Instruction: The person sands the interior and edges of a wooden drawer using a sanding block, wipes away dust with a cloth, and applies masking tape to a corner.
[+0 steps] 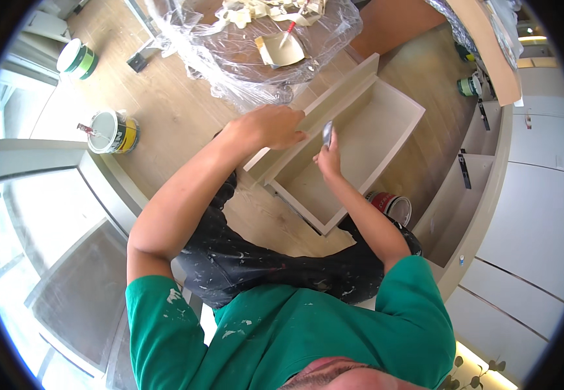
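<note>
Our right hand [329, 160] is wrapped round a small grey tool [328, 134]; at its ten o'clock our left hand [275, 127] curls, grip unclear. The drawer [386, 107], stretching toward two o'clock, is already out; what's left we can't tell.

Pale crumpled strips [246, 13] lie on clear plastic sheeting [249, 88], while white cabinets [526, 218] stand at the far right.

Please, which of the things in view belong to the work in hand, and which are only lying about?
In use:
drawer, under the left hand
small grey tool, in the right hand

Apparently just lying about:
far-left green-labelled bucket
yellow-labelled bucket
red-labelled can
plastic sheet
</note>
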### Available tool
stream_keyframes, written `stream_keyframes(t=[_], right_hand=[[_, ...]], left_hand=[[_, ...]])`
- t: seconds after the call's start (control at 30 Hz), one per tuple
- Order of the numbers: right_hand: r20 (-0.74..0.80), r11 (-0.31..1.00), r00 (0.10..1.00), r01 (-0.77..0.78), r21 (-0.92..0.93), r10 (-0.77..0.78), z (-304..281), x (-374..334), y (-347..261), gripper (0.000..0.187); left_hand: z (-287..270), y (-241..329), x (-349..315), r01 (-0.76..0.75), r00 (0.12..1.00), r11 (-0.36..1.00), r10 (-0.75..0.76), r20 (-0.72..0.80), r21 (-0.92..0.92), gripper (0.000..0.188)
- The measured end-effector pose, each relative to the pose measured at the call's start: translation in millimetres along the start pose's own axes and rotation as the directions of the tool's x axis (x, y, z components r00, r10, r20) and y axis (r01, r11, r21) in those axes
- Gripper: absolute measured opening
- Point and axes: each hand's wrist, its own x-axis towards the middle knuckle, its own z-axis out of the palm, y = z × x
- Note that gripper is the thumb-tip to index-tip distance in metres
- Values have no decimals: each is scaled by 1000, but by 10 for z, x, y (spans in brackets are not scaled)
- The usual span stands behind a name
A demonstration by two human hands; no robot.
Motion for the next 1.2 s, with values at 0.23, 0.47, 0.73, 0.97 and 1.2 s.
stream_keyframes(t=[0.23, 0.47, 0.73, 0.97, 1.2], right_hand=[[-23, 924, 972, 214, -318, -233, 1370, -552, 926, 79], [309, 977, 927, 205, 60, -214, 797, -1306, 754, 78], [524, 984, 840, -59, -170, 141, 981, -966, 663, 47], [491, 830, 781, 526, -184, -386, -389, -1860, 384, 57], [-708, 686, 516, 725, 62, -482, -2648, -2853, 48, 37]], left_hand=[[121, 19, 192, -85, 994, 996, 87, -66, 21, 50], [105, -11, 85, -89, 995, 996, 90, -34, 30, 52], [263, -58, 392, -78, 997, 996, 79, -14, 46, 57], [354, -238, 517, -173, 982, 984, 170, 78, 34, 64], [740, -610, 661, -127, 975, 991, 132, 180, -37, 60]])
